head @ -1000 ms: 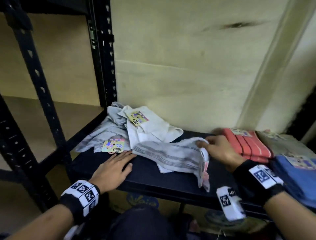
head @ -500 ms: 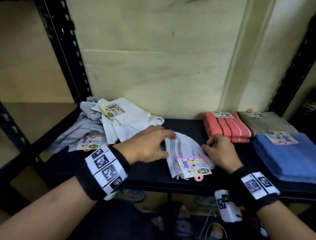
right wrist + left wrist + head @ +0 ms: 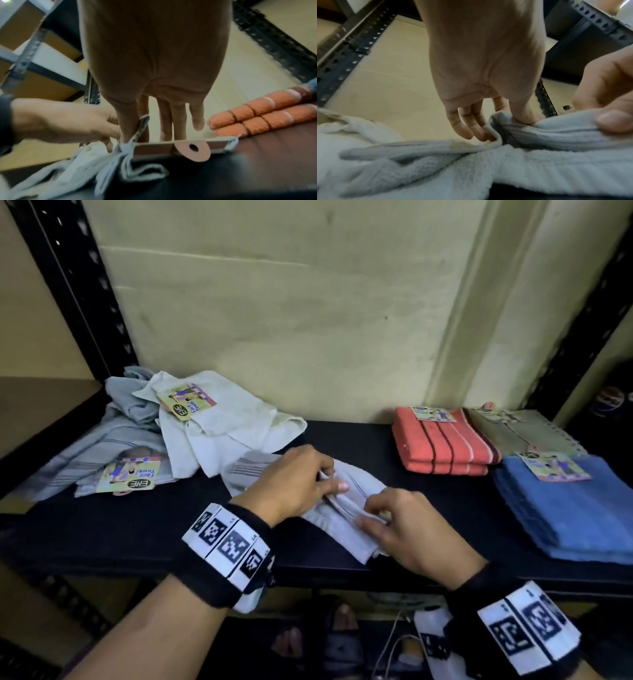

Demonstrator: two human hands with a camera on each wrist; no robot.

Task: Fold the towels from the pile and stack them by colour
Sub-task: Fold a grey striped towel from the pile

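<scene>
Black shelf (image 3: 144,529) on dark metal racking, cream wall (image 3: 308,313) behind. Grey striped towel (image 3: 346,529) lay partly folded at front centre of shelf, its pink card tag (image 3: 192,148) at the near edge in right wrist view. Left hand (image 3: 291,481) rested on towel's upper part, thumb and fingers (image 3: 471,128) pinching a raised fold, clamped on the cloth. Right hand (image 3: 407,529) just beside it, thumb and forefinger closed on the towel's layered edge by the tag; other fingers (image 3: 197,117) hung straight. Hands nearly touching. Unfolded pile at left rear: white towel (image 3: 219,433) with printed label draped over pale grey towels (image 3: 113,446), second label lying in front. Folded stacks at right: coral striped towels (image 3: 442,446), two high; beige towel (image 3: 520,429) behind, against wall; blue towels (image 3: 575,515) at front right, touching coral stack's corner. Marker-printed wristbands (image 3: 226,546) on both wrists. Sandalled feet (image 3: 339,631) visible below shelf.
</scene>
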